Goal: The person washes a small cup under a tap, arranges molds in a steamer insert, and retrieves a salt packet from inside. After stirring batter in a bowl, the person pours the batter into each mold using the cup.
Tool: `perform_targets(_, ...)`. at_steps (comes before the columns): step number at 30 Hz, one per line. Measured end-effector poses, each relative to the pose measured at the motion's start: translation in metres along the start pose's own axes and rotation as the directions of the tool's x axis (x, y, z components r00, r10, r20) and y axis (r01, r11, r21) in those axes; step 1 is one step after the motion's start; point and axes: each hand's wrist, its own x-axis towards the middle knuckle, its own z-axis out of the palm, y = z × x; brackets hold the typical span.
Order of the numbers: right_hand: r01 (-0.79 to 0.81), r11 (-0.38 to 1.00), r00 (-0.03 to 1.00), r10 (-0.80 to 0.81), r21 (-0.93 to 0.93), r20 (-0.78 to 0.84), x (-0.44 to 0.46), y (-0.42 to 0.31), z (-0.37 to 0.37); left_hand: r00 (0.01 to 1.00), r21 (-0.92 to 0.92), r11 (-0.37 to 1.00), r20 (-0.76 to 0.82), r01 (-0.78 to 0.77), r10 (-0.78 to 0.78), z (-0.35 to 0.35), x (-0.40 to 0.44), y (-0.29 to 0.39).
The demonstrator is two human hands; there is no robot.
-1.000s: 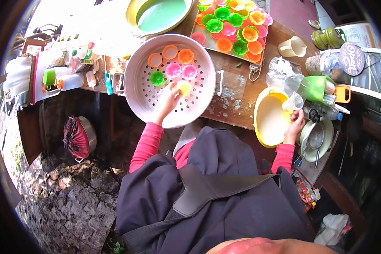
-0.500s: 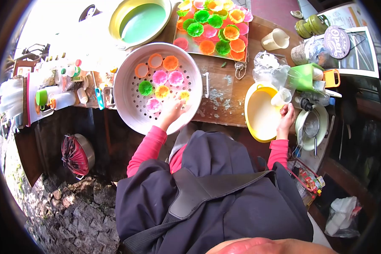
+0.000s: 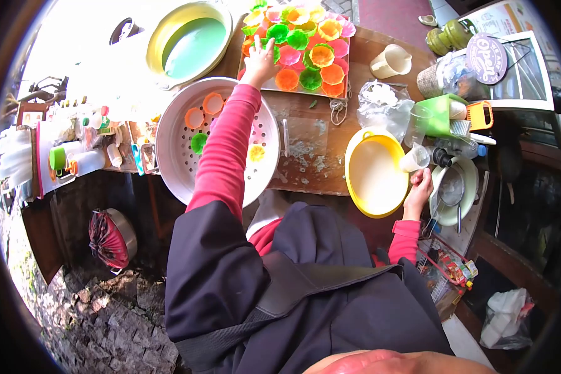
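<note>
My left hand reaches over the near left part of a tray of colourful flower-shaped cups, its fingers spread among green and orange ones. Below my left sleeve lies a round perforated steamer pan; an orange cup, a green cup and a yellow cup show in it, others hidden by the arm. My right hand is closed round the handle of a clear measuring cup, held at the right rim of a yellow basin with pale liquid.
Behind the pan stands a yellowish basin of green liquid. A beige jug, a plastic bag and a green container are at the right. A strainer rests in a pale bowl. Bottles stand at the left.
My left hand has left the pan, where it set down cups, and moved up to the tray. My right hand still holds the measuring cup by the basin. The view has shifted slightly.
</note>
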Motion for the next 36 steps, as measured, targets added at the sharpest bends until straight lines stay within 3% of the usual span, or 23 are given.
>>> perform_targets(5,-0.015,1.000,1.000,0.015,0.001,-0.011,0.001,0.004,-0.012,0.982,-0.008,0.995,0.166,0.097,-0.094,0.024,0.029,-0.019)
perform_targets(6,-0.018,1.000,1.000,0.018,0.000,-0.010,0.001,0.005,-0.013,0.997,0.026,0.999,0.067,0.029,-0.031,0.033,0.031,-0.024)
perform_targets(9,-0.029,1.000,1.000,0.029,-0.005,-0.010,0.001,0.009,-0.014,0.994,-0.089,0.995,0.088,-0.054,0.061,0.037,0.038,-0.035)
perform_targets(13,-0.021,1.000,1.000,0.021,-0.014,0.013,0.002,0.012,-0.013,0.996,-0.063,0.995,0.052,-0.072,0.075,0.031,0.036,-0.037)
perform_targets(21,-0.046,0.998,0.998,0.047,-0.033,0.032,-0.003,0.010,-0.009,0.984,-0.257,0.950,-0.048,-0.180,0.173,0.023,0.029,-0.043)
perform_targets(25,-0.037,0.999,0.999,0.038,-0.020,0.028,-0.006,0.012,-0.008,0.977,-0.260,0.942,-0.093,-0.210,0.192,0.001,0.021,-0.042)
perform_targets(27,-0.044,0.999,0.999,0.044,-0.015,0.025,-0.008,0.009,-0.005,0.971,-0.348,0.909,-0.151,-0.227,0.185,-0.022,0.004,-0.039)
perform_targets(28,-0.049,0.999,0.999,0.049,-0.008,0.016,-0.009,0.009,-0.003,0.954,-0.306,0.917,-0.234,-0.256,0.188,-0.031,-0.003,-0.039)
perform_targets(33,-0.021,1.000,1.000,0.021,0.002,-0.006,-0.012,0.007,0.007,0.975,-0.288,0.953,-0.221,-0.098,0.034,-0.121,-0.122,-0.039)
perform_targets(36,0.003,1.000,1.000,-0.003,-0.025,0.010,-0.012,0.008,0.012,0.977,-0.243,0.961,-0.128,0.135,-0.170,-0.120,-0.197,-0.087)
